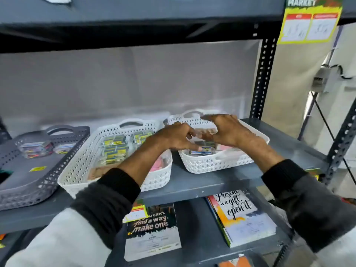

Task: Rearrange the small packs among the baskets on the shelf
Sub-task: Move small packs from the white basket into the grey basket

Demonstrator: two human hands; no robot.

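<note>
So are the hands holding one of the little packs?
It cannot be told. Both the left hand and the right hand hover with curled fingers over the right white basket, but motion blur hides any grip.

Pretty clearly a shop, stationery type stuff. Grey slotted metal shelf [202, 182] with plastic baskets [115, 164] full of small packs [113, 149], notebooks [244, 216] with printed quote covers on the lower shelf, and a "MARKET" poster [308, 20] up top right.

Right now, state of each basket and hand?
Grey basket: few packs at the back, mostly bare.
Middle white basket: holds yellow packs.
Right white basket: holds packs, both hands over it.
Left hand: fingers curled, grip unclear.
Right hand: fingers curled, grip unclear.
</note>
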